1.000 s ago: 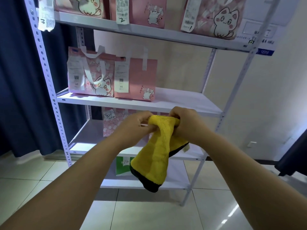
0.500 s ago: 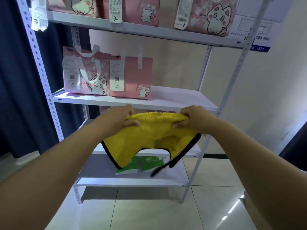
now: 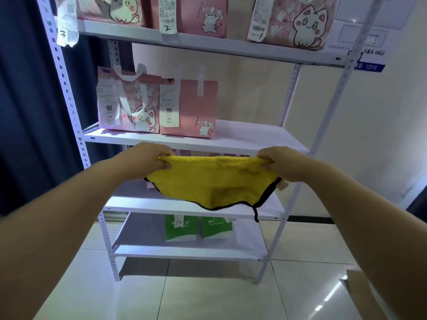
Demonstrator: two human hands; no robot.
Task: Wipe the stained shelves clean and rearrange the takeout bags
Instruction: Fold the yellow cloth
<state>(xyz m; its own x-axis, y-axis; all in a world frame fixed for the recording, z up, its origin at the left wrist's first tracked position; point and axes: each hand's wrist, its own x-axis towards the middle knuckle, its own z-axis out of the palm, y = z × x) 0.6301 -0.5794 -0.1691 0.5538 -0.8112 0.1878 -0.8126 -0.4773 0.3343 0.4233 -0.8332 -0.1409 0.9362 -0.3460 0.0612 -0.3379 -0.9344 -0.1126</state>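
A white rack [image 3: 254, 138] stands against a beige wall. In front of it the cloth [image 3: 212, 179] hangs stretched wide, the left grip [image 3: 147, 158] pinching its 9 o'clock corner and the right grip [image 3: 282, 161] its 3 o'clock corner. Pink bags [image 3: 191, 107] stand at 11 o'clock.

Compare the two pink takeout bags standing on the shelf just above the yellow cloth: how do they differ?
The left bag has a patterned front with a large cat face and white handles drooping over it; the right bag is plain pink with a small cat low in its corner. The left bag is labelled 046, the right bag 366. Both stand upright, side by side.
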